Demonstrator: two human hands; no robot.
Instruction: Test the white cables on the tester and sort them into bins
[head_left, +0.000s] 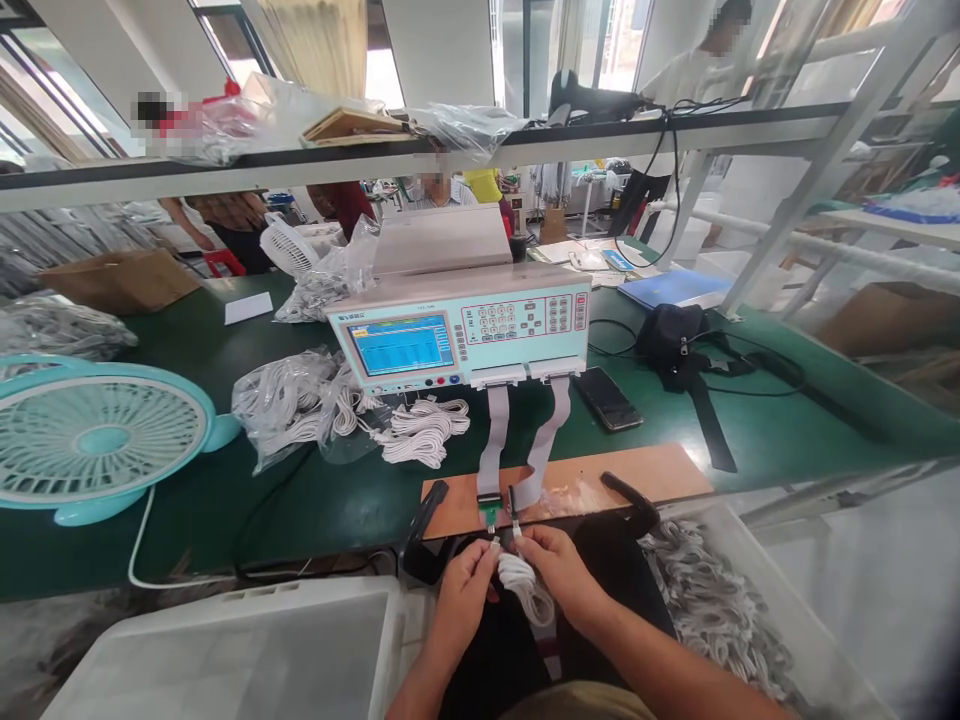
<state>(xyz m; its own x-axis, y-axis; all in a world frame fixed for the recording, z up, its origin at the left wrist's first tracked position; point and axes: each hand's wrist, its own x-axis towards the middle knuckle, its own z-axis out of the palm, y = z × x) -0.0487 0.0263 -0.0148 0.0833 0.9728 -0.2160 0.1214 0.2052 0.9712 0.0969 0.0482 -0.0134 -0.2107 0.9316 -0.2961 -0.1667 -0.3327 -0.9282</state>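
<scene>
A coiled white cable [527, 592] hangs between my two hands, one connector end in each. My left hand [471, 572] pinches one end just below the small green circuit board [490, 514]; a slight gap seems to lie between them. My right hand [551, 560] pinches the other end, which points up at the dark-edged end of the second ribbon; whether it is plugged in, I cannot tell. Two grey ribbon cables [493, 440] run down from the front of the tester [461, 330], whose blue screen is lit. Both ribbons cross a brown board [660, 478] at the table's edge.
Left of the tester lie bundled white cables [424, 432] and bagged cables [285, 400]. A turquoise fan [105, 440] stands further left. A phone [607, 400] and black pouch [675, 345] lie right. White bins [375, 620] flank my legs; the right one holds many cables [712, 600]. Overhead runs a shelf [570, 143].
</scene>
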